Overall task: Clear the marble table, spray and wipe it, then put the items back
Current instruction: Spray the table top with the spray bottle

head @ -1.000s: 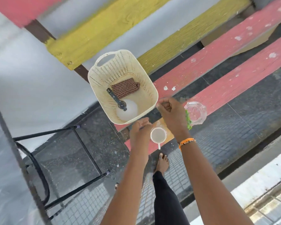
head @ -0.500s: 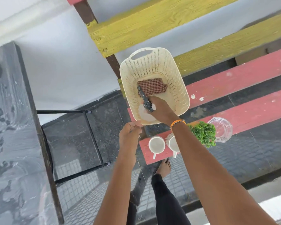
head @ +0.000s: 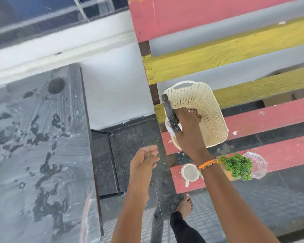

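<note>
My right hand (head: 188, 130) grips a spray bottle (head: 170, 116) by its dark nozzle head, lifted at the near left rim of the cream basket (head: 209, 106); the white body is mostly hidden behind my hand. A checked cloth (head: 197, 114) lies in the basket, partly covered by my fingers. My left hand (head: 144, 162) hangs in the air with relaxed fingers, holding nothing. The grey marble table (head: 39, 146) fills the left side. On the red bench slat stand a white cup (head: 189, 172), a green plant (head: 237, 165) and a glass dish (head: 256, 163).
The basket sits on a bench of red (head: 270, 120) and yellow (head: 235, 51) wooden slats. Black table legs (head: 112, 163) stand on the dark floor between table and bench. My bare foot (head: 184, 206) is on the tiled floor below the bench.
My right hand went from the bench slat into the basket, took the spray bottle and lifted it to the basket's left rim. The view swung left, bringing the marble table in.
</note>
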{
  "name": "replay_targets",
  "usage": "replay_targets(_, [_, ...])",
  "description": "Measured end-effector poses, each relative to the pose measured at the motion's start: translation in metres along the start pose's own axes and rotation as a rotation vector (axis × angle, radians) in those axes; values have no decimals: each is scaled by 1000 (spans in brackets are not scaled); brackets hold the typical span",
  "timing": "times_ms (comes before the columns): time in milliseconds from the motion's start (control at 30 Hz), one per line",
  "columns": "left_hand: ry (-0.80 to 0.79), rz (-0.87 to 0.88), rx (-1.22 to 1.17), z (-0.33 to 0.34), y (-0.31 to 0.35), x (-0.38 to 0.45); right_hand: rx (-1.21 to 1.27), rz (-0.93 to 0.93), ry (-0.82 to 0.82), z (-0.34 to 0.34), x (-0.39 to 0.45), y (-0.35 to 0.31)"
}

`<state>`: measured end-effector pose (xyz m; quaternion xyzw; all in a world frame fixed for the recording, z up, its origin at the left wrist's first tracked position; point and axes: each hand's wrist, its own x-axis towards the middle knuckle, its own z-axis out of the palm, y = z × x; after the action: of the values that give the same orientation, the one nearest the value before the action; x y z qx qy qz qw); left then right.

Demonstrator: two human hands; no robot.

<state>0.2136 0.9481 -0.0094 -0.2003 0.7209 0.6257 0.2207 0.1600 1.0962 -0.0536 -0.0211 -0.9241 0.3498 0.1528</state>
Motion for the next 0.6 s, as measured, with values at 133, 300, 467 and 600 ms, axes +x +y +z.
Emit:
replay_targets(133, [58, 134, -68, -64, 19, -35, 116, -108, -85, -2, -3, -81])
replay_targets(300, [152, 237, -216, -162, 29, -80, 323, -175, -152, 15, -38, -201])
replay_targets(467, [307, 341, -380, -286, 16, -131, 465, -195, -297, 66, -92, -331])
replay_targets(600, [429, 389, -474, -370, -6, -163, 749, 19, -273, 110, -130, -419])
